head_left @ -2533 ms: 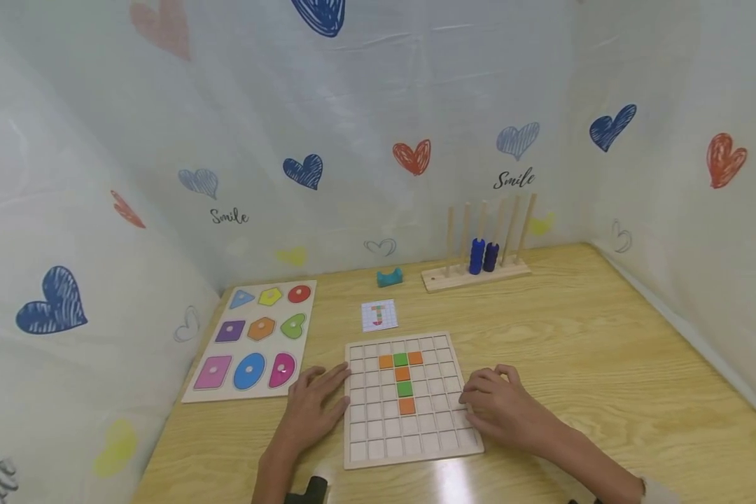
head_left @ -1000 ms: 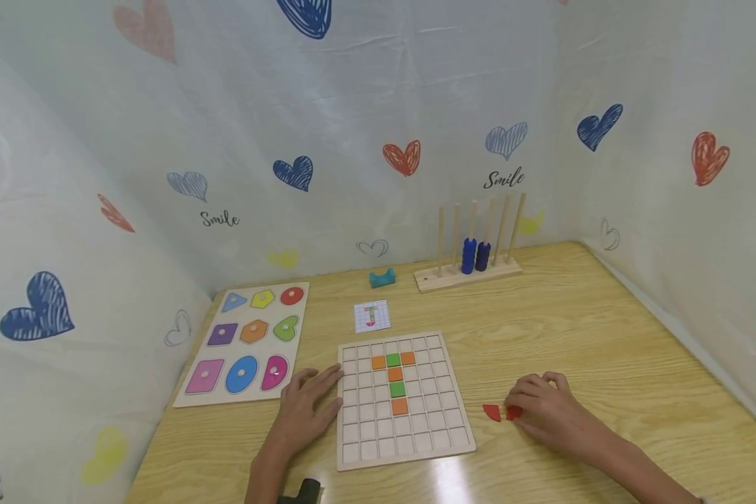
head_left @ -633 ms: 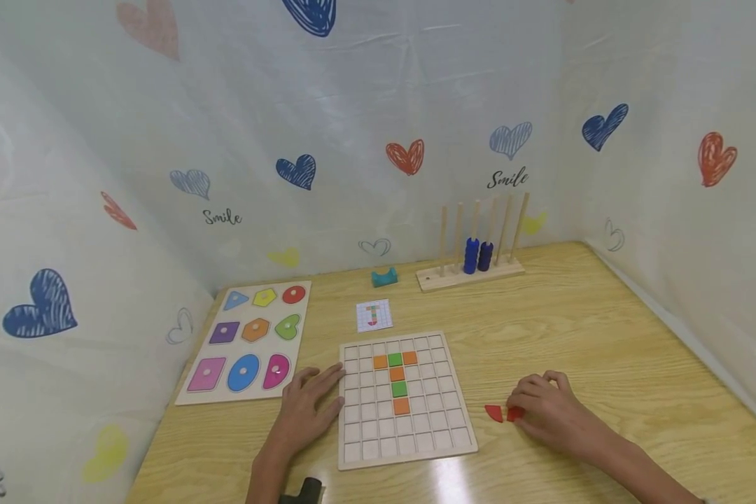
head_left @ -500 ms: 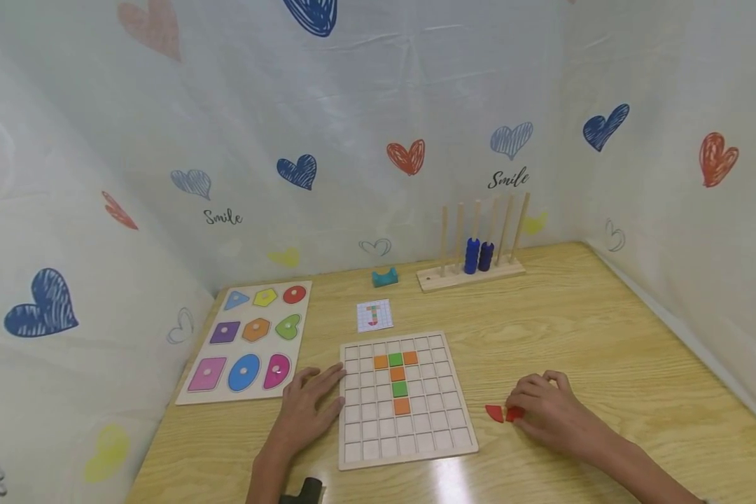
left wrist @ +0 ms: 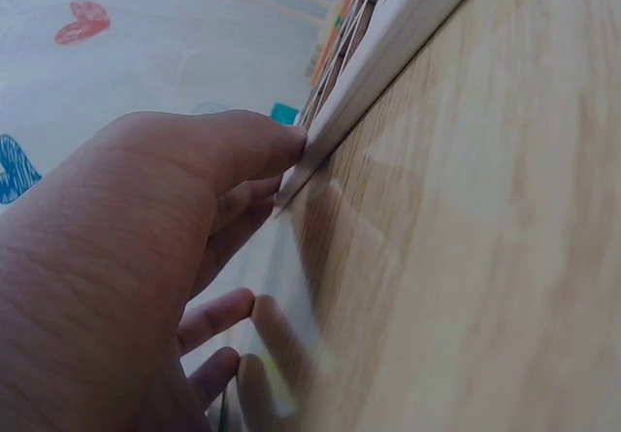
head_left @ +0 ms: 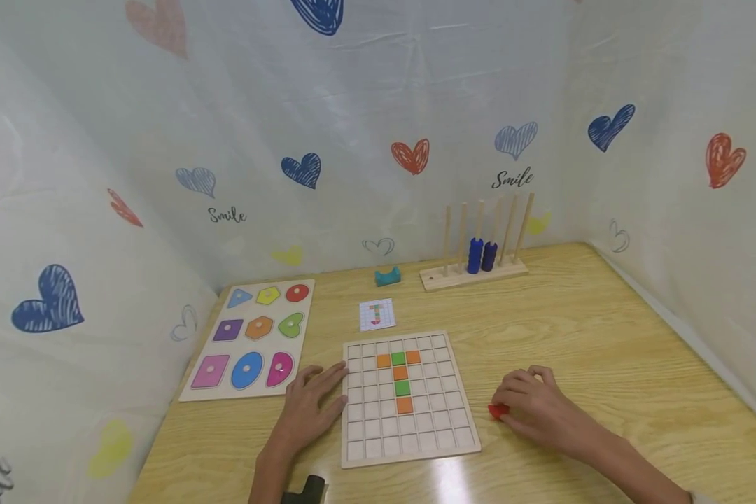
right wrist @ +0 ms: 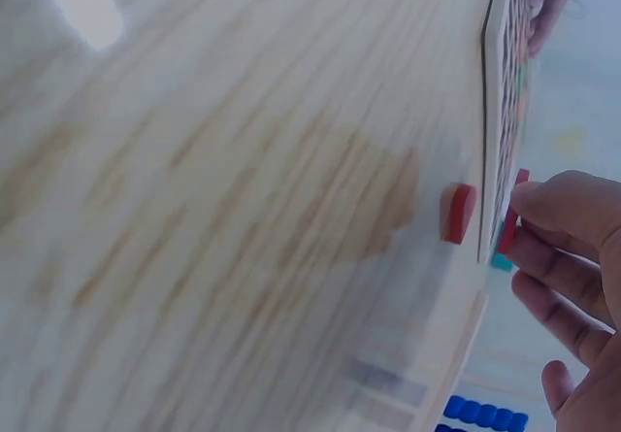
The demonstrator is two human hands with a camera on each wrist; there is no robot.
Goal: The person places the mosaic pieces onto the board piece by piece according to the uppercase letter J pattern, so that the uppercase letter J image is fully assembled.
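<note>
My left hand (head_left: 310,407) rests on the table with its fingertips at the left edge of the wooden grid board (head_left: 365,451). Orange and green square tiles (head_left: 402,388) form a T on that board. Just beyond the board's right side, my right hand (head_left: 532,406) pinches a red piece (right wrist: 512,220) between thumb and fingers, raised off the table. Another red piece (right wrist: 460,214), rounded along one side, lies on the wood close by. In the head view the two red pieces overlap by my fingertips.
A small pattern card (head_left: 376,314) lies behind the board. A shape puzzle (head_left: 302,329) sits at the left. At the back are a teal arched block (head_left: 388,277) and a peg stand (head_left: 435,280) with blue beads. A patterned curtain surrounds the table.
My right hand left the board's right edge for the red pieces, then lifted one and moved left over the other. My left hand stayed at the board's edge.
</note>
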